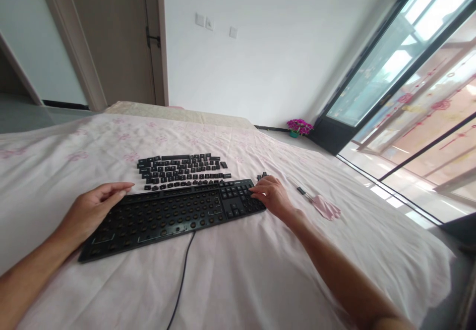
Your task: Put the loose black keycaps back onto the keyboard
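Note:
A black keyboard [169, 216] lies at a slant on the bed. Most of its left and middle part shows bare key sockets, while keycaps sit on the number pad [234, 193] and arrow block. My left hand [94, 208] is over the keyboard's upper left edge, fingers stretched out, thumb apart from them, nothing seen between. At the far right end, my right hand [271, 193] has its fingers pinched together at the number pad; what lies between the tips is hidden. Rows of loose black keycaps [182, 168] lie beyond the keyboard.
A few small black pieces [262, 175] lie beyond my right hand. To the right are a small dark-ended tool [301, 190] and a crumpled pink cloth [326, 207]. The keyboard cable [182, 280] runs toward me over the pale bedsheet [238, 280]. Purple flowers [299, 127] stand by the wall.

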Motion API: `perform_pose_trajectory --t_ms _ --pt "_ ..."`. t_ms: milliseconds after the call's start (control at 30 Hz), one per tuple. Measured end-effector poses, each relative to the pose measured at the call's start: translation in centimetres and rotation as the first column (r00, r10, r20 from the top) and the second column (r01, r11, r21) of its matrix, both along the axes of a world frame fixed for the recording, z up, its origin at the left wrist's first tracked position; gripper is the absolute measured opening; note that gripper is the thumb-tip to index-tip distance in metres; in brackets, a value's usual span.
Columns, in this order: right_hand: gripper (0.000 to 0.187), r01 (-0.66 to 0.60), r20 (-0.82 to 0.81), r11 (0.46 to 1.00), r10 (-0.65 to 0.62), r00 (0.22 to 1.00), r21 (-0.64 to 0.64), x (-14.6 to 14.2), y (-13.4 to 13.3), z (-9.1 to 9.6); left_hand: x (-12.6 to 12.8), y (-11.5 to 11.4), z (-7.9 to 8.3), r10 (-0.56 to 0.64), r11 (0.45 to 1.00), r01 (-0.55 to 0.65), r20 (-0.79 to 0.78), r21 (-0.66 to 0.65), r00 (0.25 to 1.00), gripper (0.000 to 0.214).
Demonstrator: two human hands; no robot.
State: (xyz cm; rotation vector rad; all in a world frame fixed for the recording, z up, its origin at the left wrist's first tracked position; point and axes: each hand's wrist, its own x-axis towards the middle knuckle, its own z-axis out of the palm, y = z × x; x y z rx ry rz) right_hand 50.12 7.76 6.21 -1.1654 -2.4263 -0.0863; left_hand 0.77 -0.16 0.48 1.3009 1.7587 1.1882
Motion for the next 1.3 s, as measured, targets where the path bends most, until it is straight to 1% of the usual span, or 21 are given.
perform_pose_trajectory --t_ms 133,300,500,667,733,833,933,1100,1200,1300 --pt "0.017 -0.033 0.044 0.999 0.032 0.999 0.032 -0.5 -1.0 -0.2 0.1 -0.1 0.1 0.009 1.000 -0.009 -0.012 -0.003 1.000 0.058" --pt "0.017 -0.039 0.101 0.997 0.033 0.994 0.064 -1.0 -1.2 -0.2 0.0 -0.1 0.0 0.006 1.000 -0.006 -0.002 0.002 1.000 0.057" --pt "0.021 -0.031 0.253 0.996 0.009 0.967 0.084 -1.4 -1.5 -0.2 0.1 -0.2 0.2 -0.014 1.000 0.014 0.012 -0.021 1.000 0.059" --pt "0.023 -0.048 0.337 0.995 0.014 0.941 0.092 -1.5 -1.9 -0.2 0.2 -0.3 0.4 -0.006 1.000 0.006 0.008 -0.017 1.000 0.060" --pt "0.026 -0.051 0.387 0.994 0.010 0.922 0.098 -1.6 -2.4 -0.2 0.1 -0.3 0.3 -0.007 1.000 0.007 0.004 -0.016 1.000 0.059" --pt "0.036 -0.033 0.447 0.994 -0.017 0.894 0.104 -1.7 -3.2 -0.1 0.0 -0.2 0.1 -0.014 1.000 0.014 -0.007 -0.010 1.000 0.060" --pt "0.043 -0.014 0.467 0.993 -0.042 0.883 0.117 -2.1 -4.1 0.0 -0.1 -0.2 0.1 -0.021 1.000 0.021 -0.013 -0.013 1.000 0.061" --pt "0.039 0.010 0.495 0.988 -0.087 0.864 0.157 -3.4 -4.9 -0.1 0.1 -0.3 0.2 -0.015 1.000 0.015 -0.016 -0.022 1.000 0.061" --pt "0.040 0.024 0.507 0.990 -0.091 0.857 0.138 -3.9 -5.3 -0.2 0.1 -0.3 0.3 -0.019 1.000 0.019 -0.012 -0.020 1.000 0.059" --pt "0.043 0.043 0.458 0.995 -0.078 0.885 0.087 -3.5 -5.1 0.1 0.0 -0.3 0.3 -0.025 1.000 0.025 -0.016 -0.014 1.000 0.059"
